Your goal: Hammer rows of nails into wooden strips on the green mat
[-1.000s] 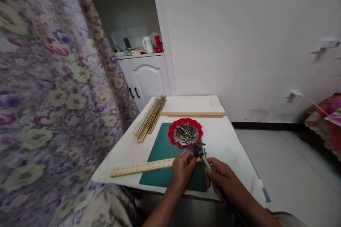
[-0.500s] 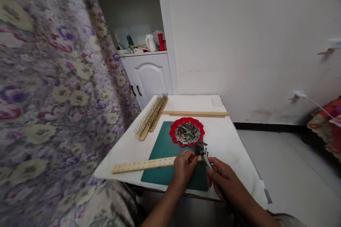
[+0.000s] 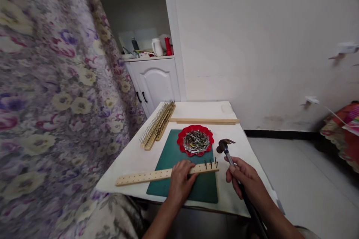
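A pale wooden strip (image 3: 151, 176) with rows of small holes lies slanted across a green cutting mat (image 3: 206, 190). Several nails (image 3: 210, 163) stand upright in its right end. My left hand (image 3: 181, 179) grips the strip near its middle, fingers over the far edge and thumb on the near side. To the right of the strip's end, my right hand (image 3: 244, 179) is closed round the handle of a claw hammer (image 3: 227, 151), whose head is raised clear of the nails. Beyond the strip, a red scalloped dish (image 3: 181, 148) holds a heap of loose nails (image 3: 196, 141).
Wooden strips full of upright nails (image 3: 158, 123) lie at the table's left edge. Two plain wooden strips (image 3: 204, 121) lie across the back of the white table (image 3: 126, 168). A floral curtain (image 3: 70, 101) hangs at the left, and a wall (image 3: 238, 44) stands behind.
My right hand and the hammer have moved right, away from the nailed end. My left hand has shifted left from near the nails and now grips the wooden strip.
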`<action>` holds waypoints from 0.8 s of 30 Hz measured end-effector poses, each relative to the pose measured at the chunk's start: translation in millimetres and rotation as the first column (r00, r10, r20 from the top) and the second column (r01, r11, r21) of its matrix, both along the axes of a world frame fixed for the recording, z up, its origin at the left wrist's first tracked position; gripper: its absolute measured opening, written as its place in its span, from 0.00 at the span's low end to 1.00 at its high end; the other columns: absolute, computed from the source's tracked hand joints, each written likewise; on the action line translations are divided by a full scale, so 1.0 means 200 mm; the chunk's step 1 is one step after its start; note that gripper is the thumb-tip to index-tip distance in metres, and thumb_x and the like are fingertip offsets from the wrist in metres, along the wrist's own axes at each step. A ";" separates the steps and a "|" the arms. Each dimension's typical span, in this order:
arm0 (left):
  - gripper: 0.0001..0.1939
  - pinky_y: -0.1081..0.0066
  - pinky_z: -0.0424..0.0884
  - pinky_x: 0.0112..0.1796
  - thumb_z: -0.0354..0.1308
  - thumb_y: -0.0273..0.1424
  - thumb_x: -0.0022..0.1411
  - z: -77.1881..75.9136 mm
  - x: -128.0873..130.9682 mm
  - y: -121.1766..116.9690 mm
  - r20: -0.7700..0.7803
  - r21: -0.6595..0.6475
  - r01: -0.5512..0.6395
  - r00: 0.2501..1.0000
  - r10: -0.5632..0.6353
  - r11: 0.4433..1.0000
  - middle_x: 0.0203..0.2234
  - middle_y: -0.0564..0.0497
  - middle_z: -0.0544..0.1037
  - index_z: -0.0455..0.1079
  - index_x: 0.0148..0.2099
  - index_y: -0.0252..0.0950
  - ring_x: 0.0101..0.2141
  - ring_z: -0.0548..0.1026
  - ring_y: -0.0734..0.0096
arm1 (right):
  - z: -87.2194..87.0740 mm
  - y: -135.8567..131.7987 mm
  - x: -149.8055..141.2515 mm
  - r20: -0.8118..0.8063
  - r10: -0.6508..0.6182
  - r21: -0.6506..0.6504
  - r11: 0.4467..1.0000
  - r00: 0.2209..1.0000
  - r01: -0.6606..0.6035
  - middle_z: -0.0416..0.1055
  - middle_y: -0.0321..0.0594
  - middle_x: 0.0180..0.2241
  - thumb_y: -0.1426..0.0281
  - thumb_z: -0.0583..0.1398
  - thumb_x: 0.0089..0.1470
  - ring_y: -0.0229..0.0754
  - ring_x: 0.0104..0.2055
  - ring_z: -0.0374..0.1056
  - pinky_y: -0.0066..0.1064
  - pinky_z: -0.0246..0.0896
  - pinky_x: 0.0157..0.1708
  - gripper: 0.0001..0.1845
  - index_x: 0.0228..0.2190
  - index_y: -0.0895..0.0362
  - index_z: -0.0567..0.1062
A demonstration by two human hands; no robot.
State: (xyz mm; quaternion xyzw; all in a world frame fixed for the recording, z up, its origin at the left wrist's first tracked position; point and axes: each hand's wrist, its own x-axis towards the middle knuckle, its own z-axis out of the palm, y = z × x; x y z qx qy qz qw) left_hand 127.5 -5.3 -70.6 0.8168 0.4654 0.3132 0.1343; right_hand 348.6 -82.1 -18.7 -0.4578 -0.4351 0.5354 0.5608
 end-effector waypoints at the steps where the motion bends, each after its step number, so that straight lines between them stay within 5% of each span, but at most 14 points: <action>1: 0.11 0.63 0.64 0.42 0.60 0.30 0.53 -0.01 -0.03 0.00 -0.045 0.016 -0.009 0.999 0.010 1.000 0.39 0.47 0.74 0.71 0.42 0.40 0.42 0.70 0.59 | 0.00 0.00 0.01 -0.003 -0.011 0.005 1.000 1.000 0.011 0.68 0.32 0.22 0.59 0.56 0.56 0.27 0.10 0.54 0.20 0.45 0.09 0.19 0.44 0.59 0.66; 5: 0.14 0.61 0.63 0.43 0.57 0.27 0.54 -0.04 -0.10 0.00 -0.118 0.041 -0.031 0.992 0.036 0.999 0.41 0.47 0.74 0.69 0.45 0.40 0.43 0.69 0.59 | 0.00 0.01 0.02 -0.014 -0.036 0.010 0.999 0.999 0.037 0.68 0.32 0.22 0.59 0.57 0.55 0.28 0.10 0.54 0.20 0.45 0.09 0.19 0.44 0.59 0.66; 16: 0.10 0.61 0.63 0.42 0.55 0.26 0.57 -0.03 -0.02 0.02 -0.133 0.045 -0.048 0.990 0.053 0.998 0.40 0.47 0.74 0.70 0.42 0.39 0.42 0.70 0.59 | -0.01 0.02 0.00 -0.026 -0.015 -0.011 1.000 1.000 0.014 0.69 0.33 0.22 0.56 0.58 0.53 0.29 0.10 0.54 0.22 0.45 0.09 0.22 0.44 0.58 0.66; 24: 0.10 0.64 0.65 0.42 0.47 0.30 0.63 0.15 0.01 0.18 -0.040 0.056 0.049 0.998 -0.047 0.997 0.37 0.46 0.74 0.70 0.41 0.38 0.40 0.70 0.63 | 0.01 0.02 -0.02 -0.038 -0.020 -0.014 1.000 0.999 0.019 0.69 0.32 0.22 0.58 0.57 0.54 0.28 0.09 0.54 0.21 0.44 0.09 0.20 0.44 0.58 0.65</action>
